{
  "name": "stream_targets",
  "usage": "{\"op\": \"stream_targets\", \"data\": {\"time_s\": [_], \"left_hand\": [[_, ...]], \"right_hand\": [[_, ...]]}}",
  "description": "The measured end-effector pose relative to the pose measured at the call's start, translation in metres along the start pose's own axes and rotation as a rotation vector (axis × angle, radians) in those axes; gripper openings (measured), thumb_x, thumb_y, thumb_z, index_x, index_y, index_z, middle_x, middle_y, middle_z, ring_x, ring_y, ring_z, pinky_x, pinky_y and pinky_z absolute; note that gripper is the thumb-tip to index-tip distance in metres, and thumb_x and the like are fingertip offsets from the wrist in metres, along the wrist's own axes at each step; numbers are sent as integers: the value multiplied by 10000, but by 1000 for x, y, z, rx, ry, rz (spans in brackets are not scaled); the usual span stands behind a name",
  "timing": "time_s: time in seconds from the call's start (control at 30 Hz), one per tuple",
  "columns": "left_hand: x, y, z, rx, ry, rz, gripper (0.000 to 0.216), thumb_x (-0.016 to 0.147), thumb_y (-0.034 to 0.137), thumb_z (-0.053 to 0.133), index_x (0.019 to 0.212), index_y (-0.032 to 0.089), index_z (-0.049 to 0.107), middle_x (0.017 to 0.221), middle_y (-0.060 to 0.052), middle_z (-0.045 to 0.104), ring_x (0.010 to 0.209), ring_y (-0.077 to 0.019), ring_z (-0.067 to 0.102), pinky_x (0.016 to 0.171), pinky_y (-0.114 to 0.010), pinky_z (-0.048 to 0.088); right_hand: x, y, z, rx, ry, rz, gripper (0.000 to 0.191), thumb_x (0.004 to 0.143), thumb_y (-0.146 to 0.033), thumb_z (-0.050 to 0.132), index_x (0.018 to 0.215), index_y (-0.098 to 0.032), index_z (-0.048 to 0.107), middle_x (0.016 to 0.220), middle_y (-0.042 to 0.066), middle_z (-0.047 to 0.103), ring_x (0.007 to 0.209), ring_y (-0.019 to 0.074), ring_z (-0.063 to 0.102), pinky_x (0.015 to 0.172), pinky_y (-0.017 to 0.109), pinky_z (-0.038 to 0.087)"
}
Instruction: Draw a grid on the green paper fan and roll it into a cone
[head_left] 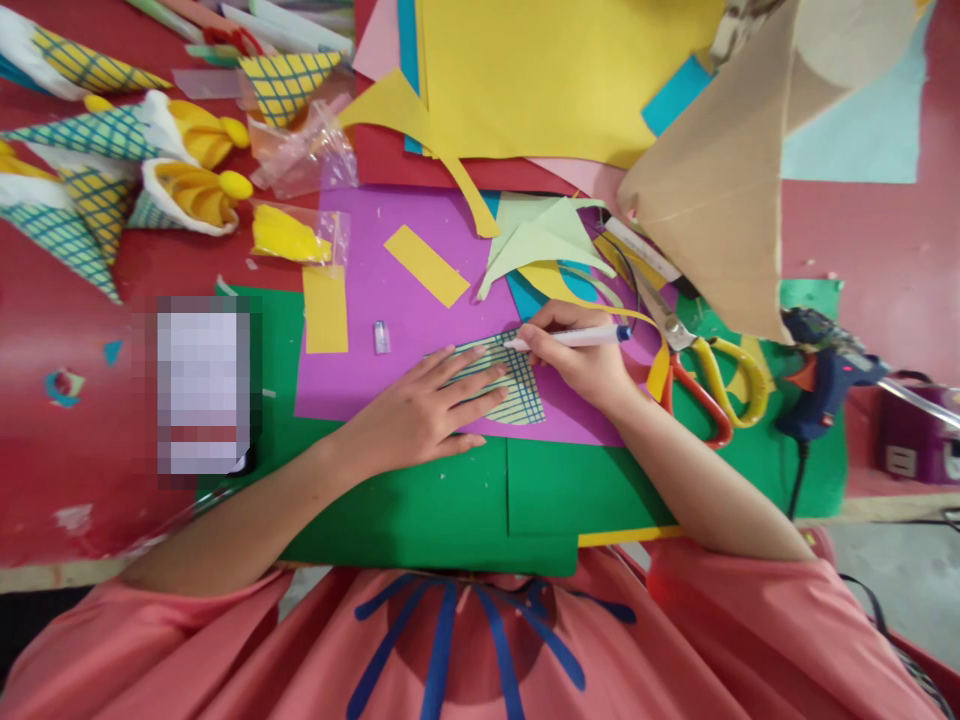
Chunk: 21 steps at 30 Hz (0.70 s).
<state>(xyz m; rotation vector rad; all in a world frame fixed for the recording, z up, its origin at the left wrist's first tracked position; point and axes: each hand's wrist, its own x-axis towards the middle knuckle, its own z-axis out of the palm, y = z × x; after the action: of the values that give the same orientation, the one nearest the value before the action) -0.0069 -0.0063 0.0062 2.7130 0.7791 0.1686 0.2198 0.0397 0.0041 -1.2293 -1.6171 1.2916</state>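
My right hand (577, 355) is closed around a white marker pen (574, 338) with a dark blue end. The pen's tip touches a pale green fan-shaped piece (517, 375) marked with dark blue lines, crossed into a grid on its right part. Flat across the left part of that piece lies my left hand (427, 405), fingers spread, covering some of it. A small clear pen cap (382, 337) rests on the purple sheet (352, 385) to the left. Yellow strips (427, 265) lie beyond my hands.
Scissors (697, 370) with red and yellow handles and a blue glue gun (825, 385) lie at right. Behind them stands a tan cone (720, 180). Finished-looking grid-patterned cones (82, 210) cluster at far left. Green sheets (420, 510) lie under the purple one.
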Motion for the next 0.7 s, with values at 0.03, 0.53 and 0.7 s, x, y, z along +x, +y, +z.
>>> {"op": "stream_targets", "data": {"time_s": [0.03,0.53,0.7], "left_hand": [[0,0,0,-4,1,-2,542,895,366,540,1402,231,405,1453,-70,436,1382,-309,319,1121,-522,305],[0,-1,1,-35,14,-14,536,892,350,545,1398,234,410,1434,-103,440,1383,-303,312,1122,-520,305],[0,-1,2,7,13,-47,507,903,343,522,1387,223,427,1455,-106,420,1380,-294,328,1128,-507,295]], "right_hand": [[0,0,0,5,5,3,274,805,-396,639,674,-158,606,585,-20,589,538,88,512,528,229,394],[1,0,-1,-12,-22,-5,284,816,-362,625,625,-158,571,552,-28,553,520,78,475,515,228,363],[0,2,-1,44,33,-2,253,812,-377,636,671,-171,592,594,-18,574,551,91,503,537,237,391]]}}
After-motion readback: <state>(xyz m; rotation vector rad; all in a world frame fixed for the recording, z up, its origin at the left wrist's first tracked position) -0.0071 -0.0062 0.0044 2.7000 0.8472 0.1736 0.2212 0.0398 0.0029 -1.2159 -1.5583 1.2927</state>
